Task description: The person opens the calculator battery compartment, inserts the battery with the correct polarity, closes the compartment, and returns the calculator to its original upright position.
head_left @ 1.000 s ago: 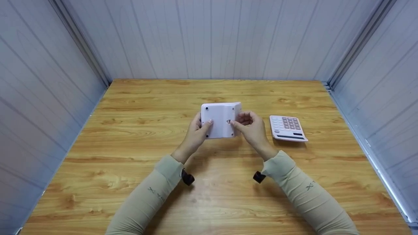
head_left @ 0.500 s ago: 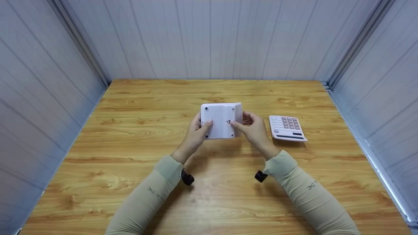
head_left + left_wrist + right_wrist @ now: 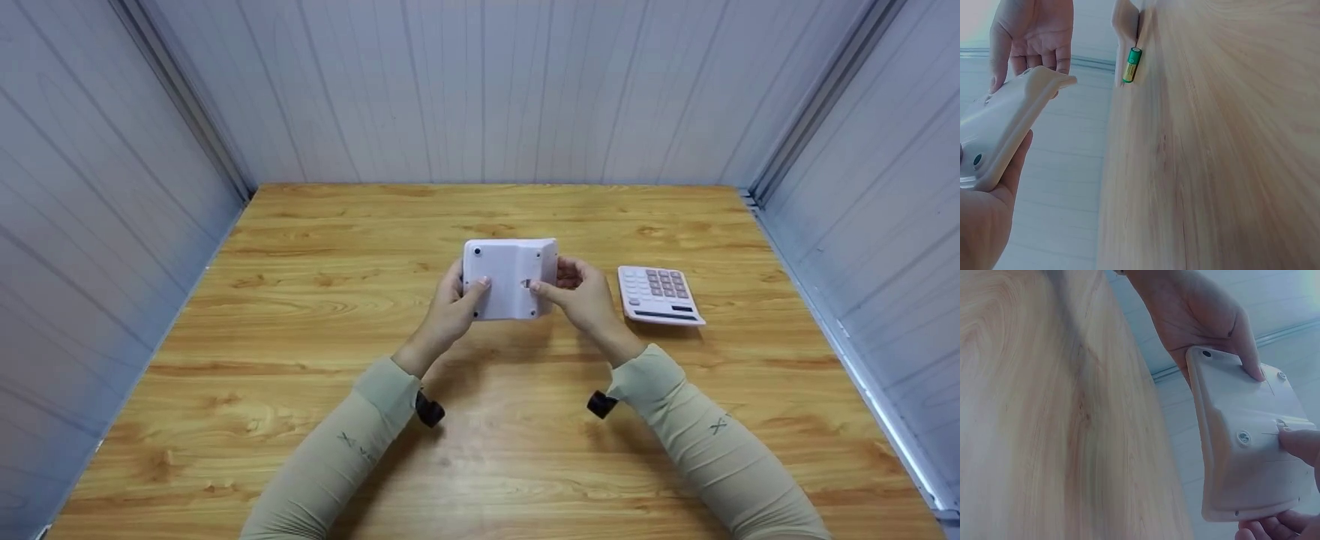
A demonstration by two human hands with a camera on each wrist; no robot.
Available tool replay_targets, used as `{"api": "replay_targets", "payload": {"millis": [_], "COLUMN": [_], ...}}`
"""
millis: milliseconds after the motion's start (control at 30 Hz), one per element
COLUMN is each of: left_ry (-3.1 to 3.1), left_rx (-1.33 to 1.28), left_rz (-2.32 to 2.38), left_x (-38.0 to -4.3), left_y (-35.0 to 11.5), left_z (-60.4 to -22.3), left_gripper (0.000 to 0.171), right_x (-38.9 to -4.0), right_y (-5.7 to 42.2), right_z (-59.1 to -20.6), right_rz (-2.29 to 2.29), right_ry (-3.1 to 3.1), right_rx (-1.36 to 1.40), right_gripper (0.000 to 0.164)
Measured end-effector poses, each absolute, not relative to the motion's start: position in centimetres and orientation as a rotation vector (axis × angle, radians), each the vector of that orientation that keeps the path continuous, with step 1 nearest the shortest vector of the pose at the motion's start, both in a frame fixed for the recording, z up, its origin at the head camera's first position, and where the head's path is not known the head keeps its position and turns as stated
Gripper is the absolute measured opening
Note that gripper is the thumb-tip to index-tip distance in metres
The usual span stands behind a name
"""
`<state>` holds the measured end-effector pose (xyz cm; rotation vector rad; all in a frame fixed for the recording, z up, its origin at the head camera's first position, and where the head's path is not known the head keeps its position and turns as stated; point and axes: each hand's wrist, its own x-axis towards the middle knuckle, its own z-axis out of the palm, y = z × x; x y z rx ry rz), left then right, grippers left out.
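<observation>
A pale pink-white calculator [image 3: 497, 271] is held up above the table with its back facing me, its screws and a small notch showing. My left hand [image 3: 448, 313] grips its left edge, thumb on the back and fingers behind. From the right side, my right hand [image 3: 591, 298] pinches it, with the thumb pressing by the notch; the right wrist view shows that thumb [image 3: 1300, 441] there. The calculator's keys are hidden. A green and gold battery [image 3: 1132, 65] lies on the table in the left wrist view.
A second pale pink calculator [image 3: 660, 295] lies face up on the wooden table [image 3: 337, 315], right of my right hand. In the left wrist view, the battery is near its edge. White panel walls [image 3: 480, 90] enclose the table at the back and sides.
My right hand and forearm have shifted slightly right, and its fingers lie a little further out along the calculator's right edge. The calculator is nearly still; my left hand keeps its hold.
</observation>
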<state>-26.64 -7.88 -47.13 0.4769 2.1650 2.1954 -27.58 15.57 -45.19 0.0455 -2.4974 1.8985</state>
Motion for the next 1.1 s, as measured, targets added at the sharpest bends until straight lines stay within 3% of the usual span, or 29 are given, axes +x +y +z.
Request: {"api": "replay_targets", "payload": {"millis": [367,767,1100], "left_ry": [2.474,3.099,3.293], "left_rx": [0.823,1.282,1.566], "left_rz": [1.918,1.221,0.766], "left_x": [-26.1,-26.3,-26.3], "left_y": [-7.8,-7.7,-7.5], "left_z": [-47.2,-47.0,-47.3], "left_gripper": [0.039,0.03,0.026], "right_x": [-27.8,-26.7,-26.3], "right_y": [16.1,15.3,14.6], "right_z": [-45.8,-45.1,-44.2], "right_rz": [2.046,2.446,2.694], "right_ry": [-2.538,-2.37,-2.161], "right_rx": [0.101,0.082,0.027], "right_gripper": [0.06,0.056,0.025]}}
